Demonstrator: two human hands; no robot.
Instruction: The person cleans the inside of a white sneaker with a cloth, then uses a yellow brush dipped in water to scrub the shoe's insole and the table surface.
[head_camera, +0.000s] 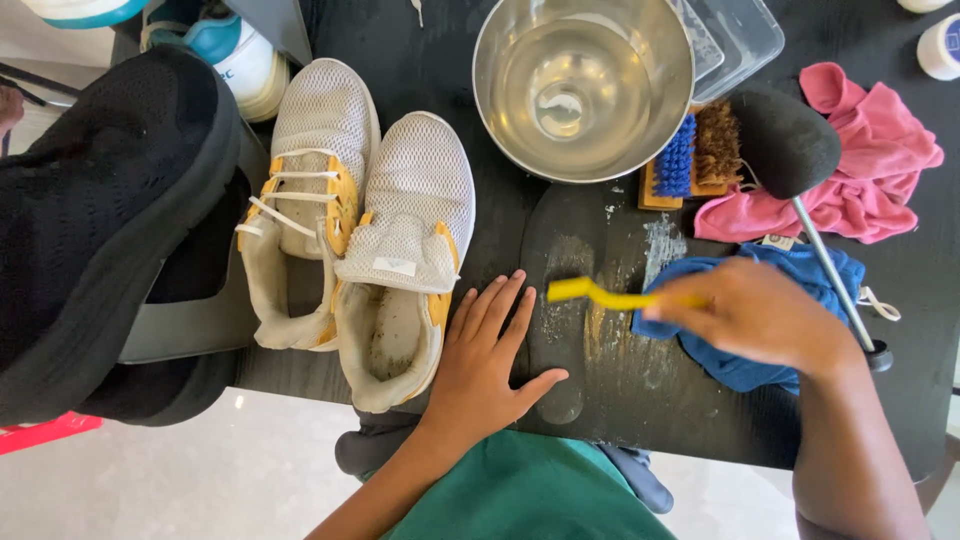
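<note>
Two hands are working over a dark insole (563, 300) lying flat on the black table (430, 60). Spread flat, the left hand (487, 355) is pressing on the insole's left edge, beside the white shoes (360, 230). Fingers curled, the right hand (760, 310) is gripping a yellow brush (600, 294), its head hovering over the insole near a blue cloth (790, 270).

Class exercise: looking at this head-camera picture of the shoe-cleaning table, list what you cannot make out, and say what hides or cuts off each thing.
1. Head view: the yellow brush has its handle end hidden inside the right hand.
2. The blue cloth is partly covered by that hand.
3. The black insole: its heel edge lies under the left hand.
4. The black shoe is cut off by the left edge.
5. The white jar is cut by the right edge.
</note>
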